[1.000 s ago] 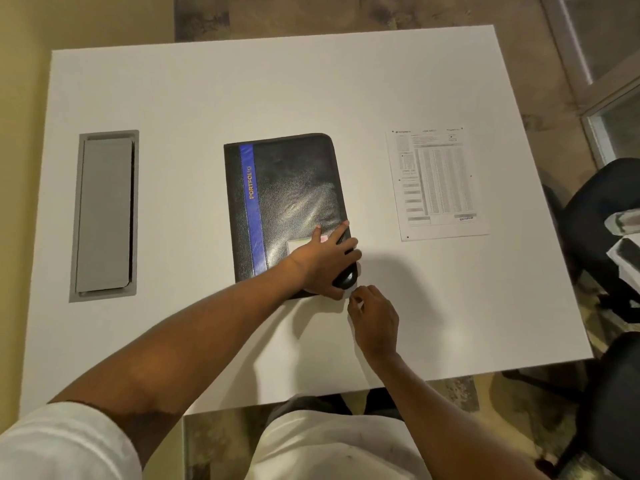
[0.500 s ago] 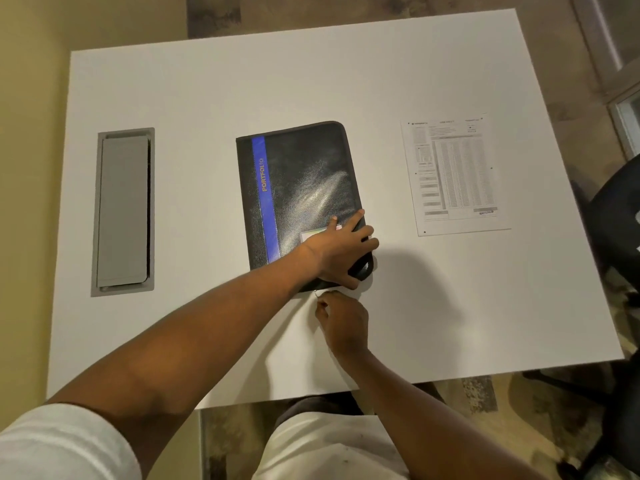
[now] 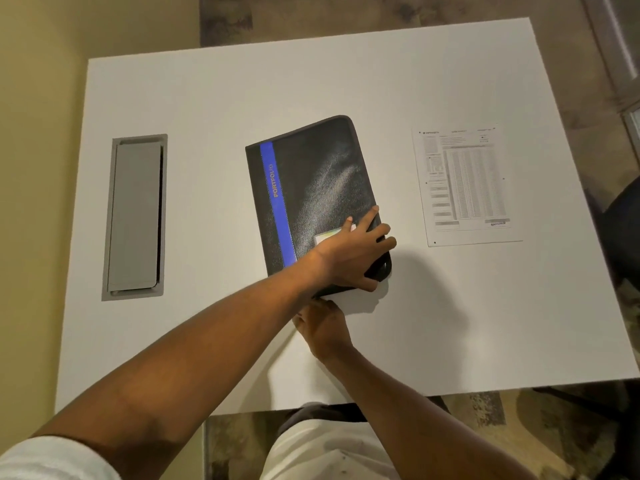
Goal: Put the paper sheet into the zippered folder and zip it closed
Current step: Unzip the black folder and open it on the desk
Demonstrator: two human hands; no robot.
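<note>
The black zippered folder, with a blue stripe reading PORTFOLIO, lies closed and slightly tilted in the middle of the white table. My left hand presses on its near right corner, fingers spread over the cover and thumb at the edge. Just below it, my right hand is at the folder's near edge with its fingers pinched together. Its fingertips and the zipper pull are hidden under my left wrist. The printed paper sheet lies flat on the table to the right of the folder, apart from both hands.
A grey cable hatch is set into the table at the left. A dark chair stands past the right table edge. The near table edge runs just in front of my lap.
My right hand has slid left along the folder's near edge, from below the right corner to under my left wrist. My left hand stays on the corner. The paper has not moved.
</note>
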